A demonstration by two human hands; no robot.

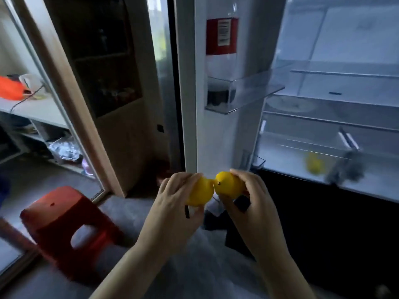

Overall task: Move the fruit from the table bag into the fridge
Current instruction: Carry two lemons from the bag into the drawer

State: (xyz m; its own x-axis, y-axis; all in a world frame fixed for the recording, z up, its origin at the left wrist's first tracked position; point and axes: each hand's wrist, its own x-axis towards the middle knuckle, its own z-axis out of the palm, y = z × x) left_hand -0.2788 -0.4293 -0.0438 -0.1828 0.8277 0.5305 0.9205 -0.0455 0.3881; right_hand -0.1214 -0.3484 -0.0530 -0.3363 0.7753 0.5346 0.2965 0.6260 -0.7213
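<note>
Two yellow lemons, the left lemon [199, 194] and the right lemon [228, 183], meet tip to tip before the open fridge [336, 100], where a third lemon [314, 163] lies blurred in its lower drawer.

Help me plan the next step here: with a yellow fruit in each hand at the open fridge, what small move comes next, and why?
Probably reach the right hand forward-right to set its lemon on the low fridge shelf, beside the blurred yellow fruit already there. The left hand holds the other lemon.

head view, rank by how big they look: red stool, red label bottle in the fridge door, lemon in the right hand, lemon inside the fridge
1. red stool
2. bottle
3. lemon in the right hand
4. lemon inside the fridge, though it is farther away and blurred
</note>
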